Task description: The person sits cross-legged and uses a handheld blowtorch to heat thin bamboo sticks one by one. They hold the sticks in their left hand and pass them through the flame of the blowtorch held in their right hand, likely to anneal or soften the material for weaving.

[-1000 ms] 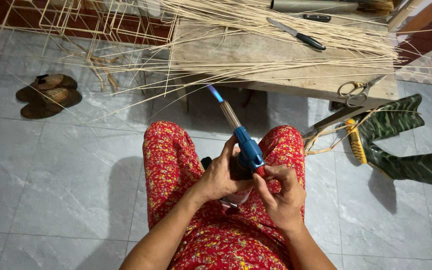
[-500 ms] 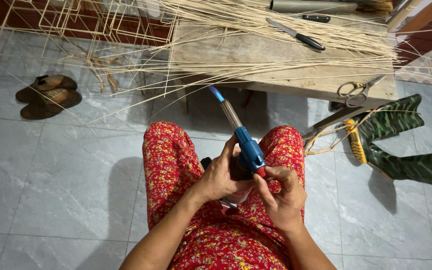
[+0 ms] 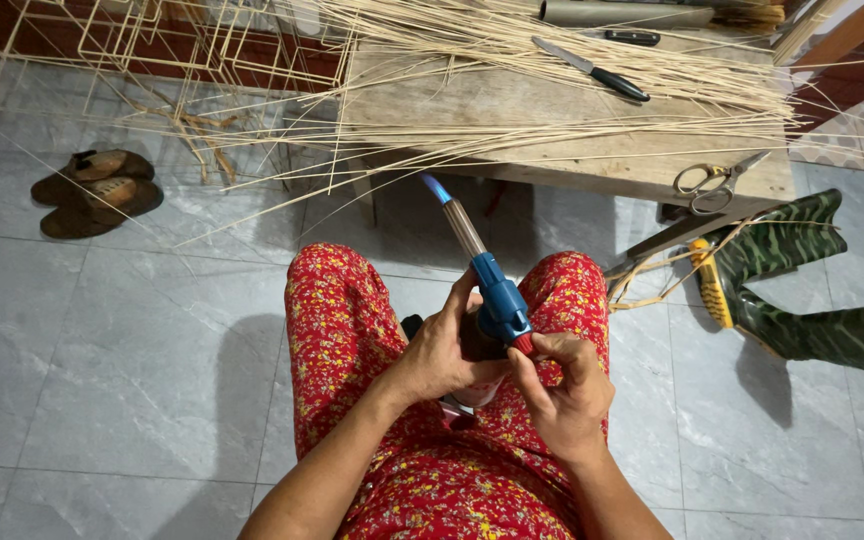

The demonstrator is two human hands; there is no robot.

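Floor point(image 3: 132, 380): grey marbled tiles fill most of the view, running under the low bench and beneath the seated person's lap.
Bench point(image 3: 552, 165): a worn wooden worktop stands just ahead of the knees, its near edge facing the person.
Rattan strips point(image 3: 512, 60): long pale strands lie fanned across the bench top, many overhanging its left end towards the floor.
Wire frames point(image 3: 152, 45): pale open frames rest at upper left, behind the trailing strands.
Trousers point(image 3: 352, 330): red floral fabric covers both legs, knees pointing at the bench.
Boots point(image 3: 802, 290): a green camouflage pair lies on its side at right, well apart from the hands.
Sandals point(image 3: 97, 190): a brown pair sits on the tiles at left.
Left hand point(image 3: 442, 350): fingers wrapped around the dark canister below the torch head, thumb lifted along the blue body.
Right hand point(image 3: 567, 385): fingertips pinched narrowly on the red knob at the torch's base.
Gas torch point(image 3: 487, 285): blue-bodied with a metal nozzle, held over the lap between the thighs, tilted up and left, a small blue flame point(image 3: 436, 187) at its tip just below the bench edge.
Knife point(image 3: 592, 70): black-handled, lying on the strands.
Scissors point(image 3: 717, 180): resting at the bench's right corner.
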